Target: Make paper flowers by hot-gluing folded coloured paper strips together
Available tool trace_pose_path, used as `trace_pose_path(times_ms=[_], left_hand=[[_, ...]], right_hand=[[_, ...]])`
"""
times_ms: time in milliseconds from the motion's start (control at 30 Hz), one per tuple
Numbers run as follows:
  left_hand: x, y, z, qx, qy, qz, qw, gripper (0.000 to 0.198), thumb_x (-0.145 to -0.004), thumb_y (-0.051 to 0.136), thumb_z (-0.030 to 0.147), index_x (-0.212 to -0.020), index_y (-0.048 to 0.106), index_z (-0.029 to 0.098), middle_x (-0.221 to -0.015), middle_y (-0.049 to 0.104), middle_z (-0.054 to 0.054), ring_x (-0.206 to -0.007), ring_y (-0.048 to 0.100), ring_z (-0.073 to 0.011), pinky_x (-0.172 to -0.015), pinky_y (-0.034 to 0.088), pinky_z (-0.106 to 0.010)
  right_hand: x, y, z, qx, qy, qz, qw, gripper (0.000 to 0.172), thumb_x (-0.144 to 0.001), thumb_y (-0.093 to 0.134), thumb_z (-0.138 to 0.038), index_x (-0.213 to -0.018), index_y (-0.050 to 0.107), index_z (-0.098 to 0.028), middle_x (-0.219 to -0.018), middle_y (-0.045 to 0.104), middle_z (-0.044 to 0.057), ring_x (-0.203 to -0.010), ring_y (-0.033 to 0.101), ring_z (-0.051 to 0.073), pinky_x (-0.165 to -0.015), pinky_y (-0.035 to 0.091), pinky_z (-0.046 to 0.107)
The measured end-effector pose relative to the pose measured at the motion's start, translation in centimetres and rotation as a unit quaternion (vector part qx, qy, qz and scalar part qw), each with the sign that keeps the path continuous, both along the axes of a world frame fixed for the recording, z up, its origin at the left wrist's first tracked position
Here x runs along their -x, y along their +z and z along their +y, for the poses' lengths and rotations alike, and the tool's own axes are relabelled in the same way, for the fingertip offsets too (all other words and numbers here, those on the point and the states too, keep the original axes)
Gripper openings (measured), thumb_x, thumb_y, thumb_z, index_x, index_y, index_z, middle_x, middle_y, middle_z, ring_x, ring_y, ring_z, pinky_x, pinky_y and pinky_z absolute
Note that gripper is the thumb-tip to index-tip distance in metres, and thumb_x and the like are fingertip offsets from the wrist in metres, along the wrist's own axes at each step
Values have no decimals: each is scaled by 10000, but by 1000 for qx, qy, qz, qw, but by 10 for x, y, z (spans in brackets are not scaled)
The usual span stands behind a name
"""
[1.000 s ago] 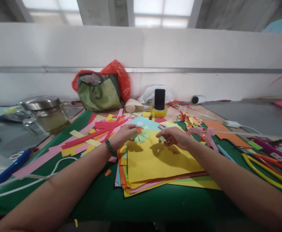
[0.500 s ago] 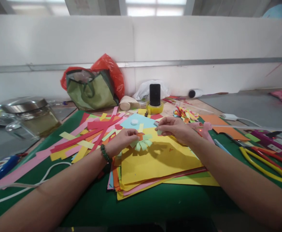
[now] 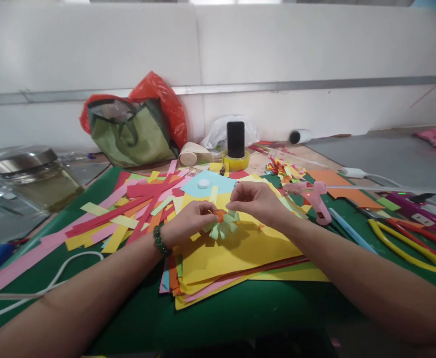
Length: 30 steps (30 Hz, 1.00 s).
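My left hand [image 3: 188,223], with a green bead bracelet on its wrist, pinches a small paper flower [image 3: 222,224] that has pale green petals and an orange centre. My right hand [image 3: 255,200] is closed just above it, its fingertips touching the top of the flower; whether they hold a loose petal I cannot tell. Both hands hover over a stack of coloured paper sheets [image 3: 236,253], yellow on top, which lies on a green mat [image 3: 218,313].
Loose paper strips [image 3: 128,209] spread to the left. A pink glue gun [image 3: 313,194], scissors with yellow handles [image 3: 408,243] and finished paper flowers [image 3: 285,171] lie to the right. Behind stand a phone on a tape roll [image 3: 236,144], a green bag [image 3: 132,132] and a glass jar [image 3: 31,176].
My right hand has moved left and down onto the flower. My left hand has drawn the flower slightly nearer to me. The view has tilted downward.
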State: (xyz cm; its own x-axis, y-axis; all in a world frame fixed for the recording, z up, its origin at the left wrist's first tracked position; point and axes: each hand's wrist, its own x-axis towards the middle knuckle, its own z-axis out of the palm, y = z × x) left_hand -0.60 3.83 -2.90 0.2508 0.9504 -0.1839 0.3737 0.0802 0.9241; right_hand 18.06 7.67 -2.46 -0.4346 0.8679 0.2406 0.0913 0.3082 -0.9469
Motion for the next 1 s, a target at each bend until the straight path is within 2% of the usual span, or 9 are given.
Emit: trace_pose_path(times_ms=[167,367,500,700,1000], left_hand=[[-3,3,-2,1,1,14,1000,173,-660,623,323,-705,619,156,-586,537,24,-490,473,-91,-456,355,-213],[-4,1,-3,5,-5,6,1000,141,-662,616,299,-698,619,162,-571,539,25,-484,465,-89,-453,342,-206],[-4,0,-2,2,-7,1,1000,140,-657,619,292,-695,625,157,-551,515,35,-472,441,-82,-447,329,-203],[-5,0,-1,9,-13,-1,1000,165,-649,608,291,-724,643,147,-571,533,25,-496,456,-88,-480,356,-206],[-3,-2,-1,12,-9,-7,1000,136,-642,617,292,-686,620,163,-590,536,22,-520,477,-97,-489,372,-206]], right_hand=[[6,-9,-1,-15,1,-1,1000,260,-606,745,-345,-617,548,-175,-575,546,-39,-523,459,82,-482,375,218],[11,-17,2,-69,-36,-21,997,183,-641,690,-279,-614,539,-180,-574,532,-40,-518,446,81,-460,355,205],[13,-19,2,-79,-30,-33,996,152,-661,660,-264,-626,537,-183,-573,544,-40,-514,453,84,-474,360,214],[14,-21,-1,-118,-60,-45,990,139,-687,638,-247,-626,527,-190,-584,555,-34,-533,470,96,-503,383,230],[16,-31,-1,-209,-71,-74,972,115,-735,589,-194,-655,508,-198,-639,575,-16,-594,519,116,-568,434,248]])
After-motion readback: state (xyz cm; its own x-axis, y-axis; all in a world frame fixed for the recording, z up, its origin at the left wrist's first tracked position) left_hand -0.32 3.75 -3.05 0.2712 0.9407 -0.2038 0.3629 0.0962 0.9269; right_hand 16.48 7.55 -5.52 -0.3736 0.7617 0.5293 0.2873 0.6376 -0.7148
